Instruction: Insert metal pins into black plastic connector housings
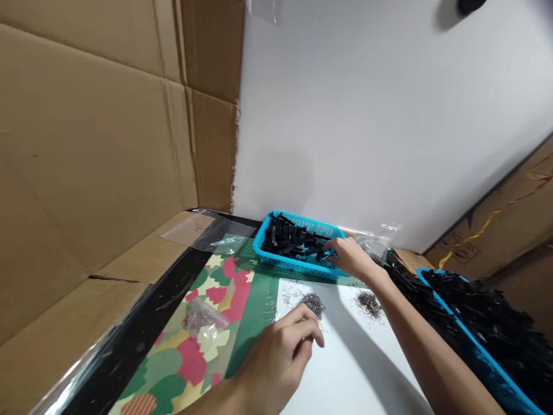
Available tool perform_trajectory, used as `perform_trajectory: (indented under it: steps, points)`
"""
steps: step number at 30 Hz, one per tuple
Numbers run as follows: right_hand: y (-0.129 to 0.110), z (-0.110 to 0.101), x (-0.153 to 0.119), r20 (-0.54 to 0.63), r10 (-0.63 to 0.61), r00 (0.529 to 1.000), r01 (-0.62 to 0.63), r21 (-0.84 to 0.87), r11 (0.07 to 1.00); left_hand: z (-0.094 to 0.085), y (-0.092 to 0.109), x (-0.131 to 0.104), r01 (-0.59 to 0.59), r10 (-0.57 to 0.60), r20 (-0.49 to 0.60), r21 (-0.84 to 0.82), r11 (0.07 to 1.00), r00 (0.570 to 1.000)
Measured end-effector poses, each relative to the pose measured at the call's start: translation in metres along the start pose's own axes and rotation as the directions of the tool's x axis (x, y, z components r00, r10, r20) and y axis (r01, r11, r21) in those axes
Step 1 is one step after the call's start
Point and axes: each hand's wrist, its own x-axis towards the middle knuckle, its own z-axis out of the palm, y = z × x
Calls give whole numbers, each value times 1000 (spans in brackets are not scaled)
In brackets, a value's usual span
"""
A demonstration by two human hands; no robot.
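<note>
My right hand [348, 253] reaches into the right end of a blue plastic basket [298, 266] that holds many black plastic parts [287, 236]. Its fingers are bent around something at the basket's inside, too small to make out. Over a white sheet [341, 357], my left hand [287, 346] hovers or rests with curled fingers, thumb close to the index finger; whether anything is between them is hidden. Just beyond it lies a pile of small metal pieces [313, 304]. A second such pile [368, 302] is on the sheet below my right forearm.
A larger blue basket [479, 346] heaped with black parts stands at the right. Clear plastic bags [205, 317] lie on the patterned cover [190, 360] at the left. Cardboard [108, 127] walls the left side, and a white wall [367, 115] rises behind.
</note>
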Motion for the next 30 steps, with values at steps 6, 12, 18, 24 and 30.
perform_trajectory:
  steps: [6,12,18,24,30]
  points:
    - [-4,18,15,4,-14,1000,15,-68,998,4,1,-7,-9,9,-11,-6,1000,1000]
    - [-5,-6,-21,-184,3,983,3,31,1000,0,5,-3,98,-116,-105,-158,983,988]
    - [-33,-9,-87,-204,-301,932,355,333,874,-3,5,2,228,-253,4,-445,866,967]
    - [-45,21,-116,-272,-388,880,474,500,725,4,-2,6,243,-221,104,-484,841,970]
    - [-12,32,-117,-76,-35,996,78,701,709,-1,-5,10,285,-278,73,-379,881,958]
